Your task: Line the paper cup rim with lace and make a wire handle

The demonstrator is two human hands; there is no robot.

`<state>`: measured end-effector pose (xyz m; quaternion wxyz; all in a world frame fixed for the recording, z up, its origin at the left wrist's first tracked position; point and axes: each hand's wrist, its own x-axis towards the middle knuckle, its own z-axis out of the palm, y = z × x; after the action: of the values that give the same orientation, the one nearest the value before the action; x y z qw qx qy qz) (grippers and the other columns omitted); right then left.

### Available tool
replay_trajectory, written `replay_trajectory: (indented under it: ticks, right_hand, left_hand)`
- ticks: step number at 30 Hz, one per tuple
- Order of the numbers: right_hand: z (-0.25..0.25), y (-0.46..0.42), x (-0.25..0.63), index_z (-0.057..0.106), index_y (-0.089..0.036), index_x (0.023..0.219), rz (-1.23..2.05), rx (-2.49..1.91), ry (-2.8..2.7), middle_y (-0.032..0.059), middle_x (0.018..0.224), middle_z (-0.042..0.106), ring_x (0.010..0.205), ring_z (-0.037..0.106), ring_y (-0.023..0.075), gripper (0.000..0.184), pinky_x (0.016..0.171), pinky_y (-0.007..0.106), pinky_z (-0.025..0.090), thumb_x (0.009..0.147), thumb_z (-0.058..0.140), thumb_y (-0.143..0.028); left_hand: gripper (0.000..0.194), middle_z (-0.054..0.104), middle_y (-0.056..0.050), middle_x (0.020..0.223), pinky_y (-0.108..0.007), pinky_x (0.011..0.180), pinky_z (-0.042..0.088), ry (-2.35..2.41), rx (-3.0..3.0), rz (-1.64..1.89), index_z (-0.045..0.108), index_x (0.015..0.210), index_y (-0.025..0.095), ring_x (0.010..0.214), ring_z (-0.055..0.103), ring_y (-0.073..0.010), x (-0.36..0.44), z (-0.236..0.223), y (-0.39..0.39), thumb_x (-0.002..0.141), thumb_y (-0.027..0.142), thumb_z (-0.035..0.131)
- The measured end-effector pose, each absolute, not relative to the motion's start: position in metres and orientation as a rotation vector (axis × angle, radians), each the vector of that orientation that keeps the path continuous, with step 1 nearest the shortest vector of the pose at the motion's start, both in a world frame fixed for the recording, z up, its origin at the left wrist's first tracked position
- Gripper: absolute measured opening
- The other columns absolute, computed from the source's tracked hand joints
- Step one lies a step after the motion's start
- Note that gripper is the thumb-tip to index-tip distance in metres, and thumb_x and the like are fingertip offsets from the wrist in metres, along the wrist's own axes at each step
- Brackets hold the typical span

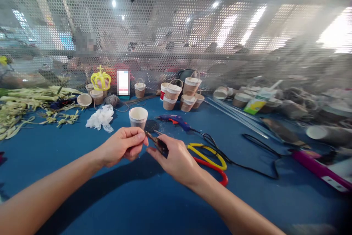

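My left hand (125, 146) is closed in a pinch just above the blue table (115, 198), its fingertips meeting the tip of a small dark tool. My right hand (176, 160) is wrapped round that tool, which looks like small pliers (157, 142) with dark handles. What the left fingers pinch is too small to make out. A single white paper cup (138, 117) stands upright right behind both hands. Yellow and red scissors (210, 158) lie on the table just right of my right hand.
A blue glue gun (176, 120) with a black cord lies behind the scissors. A cluster of small cups with handles (181, 94) stands at the back by a perforated metal screen (176, 37). Pale leaf strips (24, 106) lie left, white netting (101, 117) and a yellow crown (101, 80) nearby. Clutter fills the right.
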<state>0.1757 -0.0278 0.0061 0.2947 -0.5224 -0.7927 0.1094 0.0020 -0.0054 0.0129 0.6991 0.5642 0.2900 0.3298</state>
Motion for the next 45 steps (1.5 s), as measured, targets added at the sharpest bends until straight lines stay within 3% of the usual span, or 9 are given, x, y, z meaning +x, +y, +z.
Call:
replay_trajectory:
  ticks: [7, 14, 21, 31, 40, 45]
  right_hand:
    - [0.008, -0.029, 0.173, 0.048, -0.018, 0.064, 0.337, -1.456, -2.066, -0.0021, 0.054, 0.051, 0.048, 0.044, 0.0110, 0.023, 0.048, 0.022, 0.031, 0.076, 0.054, -0.037]
    - [0.005, -0.024, 0.176, 0.054, -0.016, 0.077, 0.279, -1.423, -2.109, 0.0010, 0.064, 0.055, 0.054, 0.047, 0.0128, 0.026, 0.052, 0.024, 0.034, 0.072, 0.057, -0.042]
    - [0.007, -0.027, 0.175, 0.051, -0.018, 0.067, 0.322, -1.412, -2.100, -0.0012, 0.057, 0.051, 0.050, 0.044, 0.0113, 0.022, 0.049, 0.022, 0.032, 0.075, 0.055, -0.037]
    - [0.007, -0.027, 0.177, 0.046, -0.019, 0.063, 0.430, -1.388, -2.061, -0.0021, 0.055, 0.049, 0.051, 0.042, 0.0104, 0.025, 0.048, 0.021, 0.031, 0.077, 0.049, -0.039]
    - [0.010, -0.027, 0.177, 0.050, -0.017, 0.066, 0.502, -1.415, -2.052, -0.0026, 0.056, 0.050, 0.052, 0.042, 0.0101, 0.024, 0.050, 0.022, 0.033, 0.076, 0.050, -0.039]
    - [0.011, -0.026, 0.179, 0.052, -0.017, 0.067, 0.483, -1.427, -2.005, -0.0015, 0.058, 0.052, 0.053, 0.044, 0.0107, 0.026, 0.051, 0.022, 0.035, 0.077, 0.050, -0.040]
  left_hand:
    - [0.022, 0.048, 0.006, 0.050, -0.017, 0.043, 0.027, 0.908, 1.650, 0.890, 0.048, 0.071, 0.016, 0.045, 0.037, -0.0053, 0.004, 0.017, -0.009, 0.082, 0.035, 0.048]
    - [0.029, 0.042, 0.008, 0.039, -0.016, 0.036, 0.017, 0.764, 1.304, 0.811, 0.048, 0.070, 0.016, 0.035, 0.025, -0.0032, 0.004, 0.018, -0.005, 0.075, 0.043, 0.056]
    - [0.029, 0.044, 0.007, 0.038, -0.015, 0.035, 0.015, 0.694, 1.216, 0.780, 0.052, 0.069, 0.014, 0.033, 0.024, -0.0021, 0.003, 0.017, -0.005, 0.072, 0.042, 0.061]
    - [0.022, 0.062, -0.003, 0.056, -0.018, 0.040, 0.037, 0.451, 1.095, 0.488, 0.059, 0.086, 0.012, 0.035, 0.044, -0.0051, -0.014, 0.018, 0.005, 0.085, 0.030, 0.047]
    - [0.020, 0.066, -0.004, 0.054, -0.014, 0.028, 0.037, 0.378, 1.057, 0.381, 0.055, 0.078, 0.012, 0.025, 0.045, -0.0056, -0.016, 0.016, 0.009, 0.082, 0.031, 0.053]
    - [0.022, 0.067, -0.005, 0.061, -0.018, 0.043, 0.046, 0.551, 1.189, 0.439, 0.056, 0.081, 0.012, 0.044, 0.061, -0.0109, -0.020, 0.024, 0.009, 0.081, 0.034, 0.054]
